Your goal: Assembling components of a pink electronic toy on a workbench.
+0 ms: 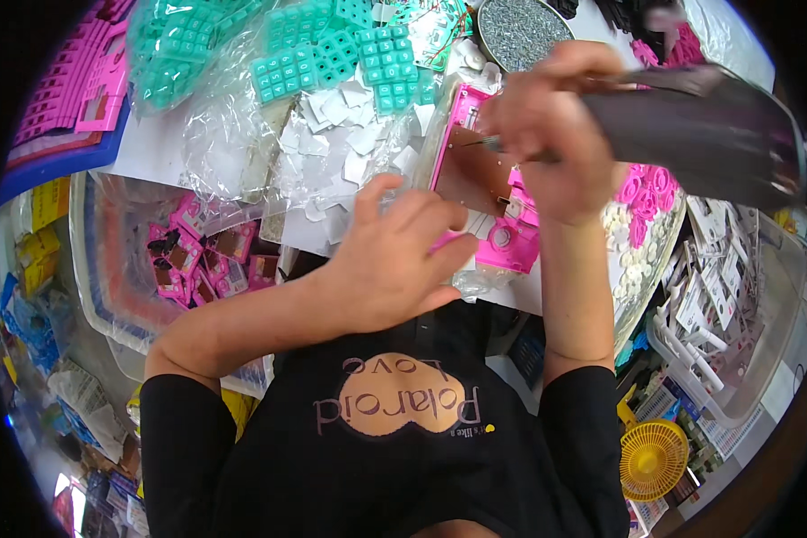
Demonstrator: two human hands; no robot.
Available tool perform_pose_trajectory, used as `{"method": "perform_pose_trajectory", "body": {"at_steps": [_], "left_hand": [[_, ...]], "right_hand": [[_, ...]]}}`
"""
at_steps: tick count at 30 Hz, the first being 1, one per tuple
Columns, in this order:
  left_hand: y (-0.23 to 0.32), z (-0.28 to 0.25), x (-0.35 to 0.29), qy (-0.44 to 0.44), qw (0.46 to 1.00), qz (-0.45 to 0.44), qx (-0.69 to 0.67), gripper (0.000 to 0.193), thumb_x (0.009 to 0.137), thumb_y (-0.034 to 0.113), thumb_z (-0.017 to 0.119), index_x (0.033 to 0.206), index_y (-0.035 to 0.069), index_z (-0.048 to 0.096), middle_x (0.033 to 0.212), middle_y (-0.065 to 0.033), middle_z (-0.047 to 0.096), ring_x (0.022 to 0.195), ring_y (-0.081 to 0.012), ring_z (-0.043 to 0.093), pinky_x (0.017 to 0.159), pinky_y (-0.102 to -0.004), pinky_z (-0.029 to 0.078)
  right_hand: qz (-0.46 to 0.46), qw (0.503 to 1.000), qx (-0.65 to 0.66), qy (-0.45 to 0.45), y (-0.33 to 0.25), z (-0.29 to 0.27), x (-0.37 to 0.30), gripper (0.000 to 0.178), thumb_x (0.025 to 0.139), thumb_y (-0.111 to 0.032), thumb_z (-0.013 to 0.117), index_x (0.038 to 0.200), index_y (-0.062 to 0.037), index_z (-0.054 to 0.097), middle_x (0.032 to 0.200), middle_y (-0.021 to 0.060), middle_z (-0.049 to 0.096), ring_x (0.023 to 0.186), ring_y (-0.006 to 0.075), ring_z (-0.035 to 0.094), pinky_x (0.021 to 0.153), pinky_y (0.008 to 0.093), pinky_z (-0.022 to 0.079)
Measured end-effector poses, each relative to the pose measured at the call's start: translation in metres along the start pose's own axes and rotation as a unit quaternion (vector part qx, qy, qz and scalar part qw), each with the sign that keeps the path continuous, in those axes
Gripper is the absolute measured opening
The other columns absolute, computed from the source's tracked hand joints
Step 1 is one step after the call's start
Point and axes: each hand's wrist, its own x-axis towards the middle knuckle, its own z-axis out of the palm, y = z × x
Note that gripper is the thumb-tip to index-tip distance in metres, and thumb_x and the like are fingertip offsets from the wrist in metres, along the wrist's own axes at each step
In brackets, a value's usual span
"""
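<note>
A pink plastic casing (508,253) with a flat brown panel (468,175) lies on the work table in front of me. My right hand (560,130) is wrapped round a dark power screwdriver (690,134), whose thin bit points left over the panel's upper part. Whether the bit touches a screw is too small to tell. At the casing's lower left, my left hand (394,247) has its fingers apart, with their tips at the casing's edge. Part of the casing is hidden behind both hands.
Beyond the casing stands a round dish of small screws (522,34). Teal keypads (386,63) and white paper pieces (345,112) lie to the left. Pink assemblies fill a left bin (88,260); white parts fill a right bin (749,408). Pink and cream pieces (632,242) lie right.
</note>
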Motion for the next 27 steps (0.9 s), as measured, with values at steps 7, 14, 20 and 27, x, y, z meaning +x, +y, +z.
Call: {"method": "perform_pose_trajectory", "body": {"at_steps": [7,14,20,27], "left_hand": [[0.009,0.007,0.009,-0.011,0.999,0.030,0.023,0.018,0.076,0.014,0.072,0.091,0.012,0.063,0.092,-0.0044,0.060,0.091,-0.0216,0.062,0.083,-0.0415,0.043],[0.002,0.011,0.015,0.126,0.959,-0.155,-0.202,0.013,0.091,0.015,0.070,0.092,0.003,0.064,0.083,-0.0103,0.061,0.076,-0.0278,0.064,0.064,-0.0361,0.049],[0.001,-0.001,0.015,0.010,0.879,-0.263,-0.397,0.016,0.097,0.012,0.067,0.105,-0.002,0.068,0.079,-0.0006,0.064,0.064,-0.0049,0.055,0.057,-0.0240,0.044],[-0.003,-0.021,0.027,-0.123,0.796,-0.354,-0.475,0.015,0.097,0.012,0.068,0.104,-0.001,0.069,0.069,0.0041,0.060,0.059,-0.0004,0.050,0.051,-0.0192,0.037]], "right_hand": [[-0.026,0.922,-0.320,0.218,-0.088,-0.015,-0.016,0.048,0.097,-0.014,0.056,0.137,0.0077,0.041,0.106,0.0202,0.063,0.099,0.0315,0.064,0.099,0.0568,0.048],[0.182,0.845,-0.479,0.151,-0.067,0.034,-0.113,0.052,0.083,0.001,0.075,0.132,0.0000,0.060,0.119,0.0094,0.066,0.090,0.0120,0.059,0.067,0.0220,0.045],[0.259,0.895,-0.351,0.094,-0.032,0.026,-0.106,0.014,0.092,0.001,0.067,0.106,0.0011,0.067,0.090,0.0037,0.068,0.071,0.0068,0.058,0.061,0.0213,0.046],[0.295,0.907,-0.293,0.072,-0.034,0.023,-0.101,0.007,0.093,-0.003,0.063,0.099,-0.0003,0.062,0.080,0.0065,0.069,0.065,0.0114,0.063,0.059,0.0249,0.049]]}}
